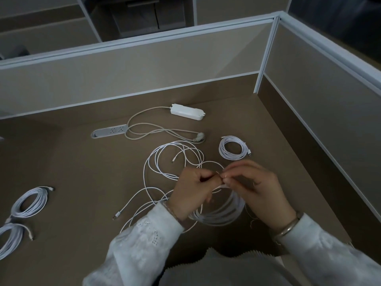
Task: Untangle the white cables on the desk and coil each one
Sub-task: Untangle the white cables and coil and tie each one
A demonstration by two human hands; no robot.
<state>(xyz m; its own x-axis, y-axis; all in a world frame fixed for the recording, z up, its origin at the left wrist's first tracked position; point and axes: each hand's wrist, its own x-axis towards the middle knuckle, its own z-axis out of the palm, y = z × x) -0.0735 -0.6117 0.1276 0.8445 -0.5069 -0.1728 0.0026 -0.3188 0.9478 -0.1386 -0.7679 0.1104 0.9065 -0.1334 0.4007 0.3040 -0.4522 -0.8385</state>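
Desk (61,166): a brown surface filling most of the view, closed in by beige partition walls (144,69) with pale trim at the back and on the right.
Person: white embroidered sleeves enter from the bottom edge — a bangle on each wrist.
Loose white cables (156,162): a tangle of thin loops spread over the middle of the desk, just in front of the hands; one plug end (116,215) lies free toward the lower left.
Coil being held (218,213): a bundle of white cable loops hanging under both hands, its lower part near or on the desk — contact cannot be told.
Finished coils, left: two wound white coils near the left edge, one (29,202) behind the other (10,238), well apart from the tangle.
Finished coil, right (233,149): a small neat ring of white cable just behind the right hand.
Power adapter (187,111): a white block toward the back, its thicker cord (156,131) looping loosely to a round plug.
Desk socket (109,131): a grey oval outlet panel set into the surface, left of the adapter cord.
Left hand (191,188): fingers curled, pinching the cable at the top of the held coil.
Right hand (253,182): fingers curled, fingertips meeting the left hand's and pinching the same spot on the coil.
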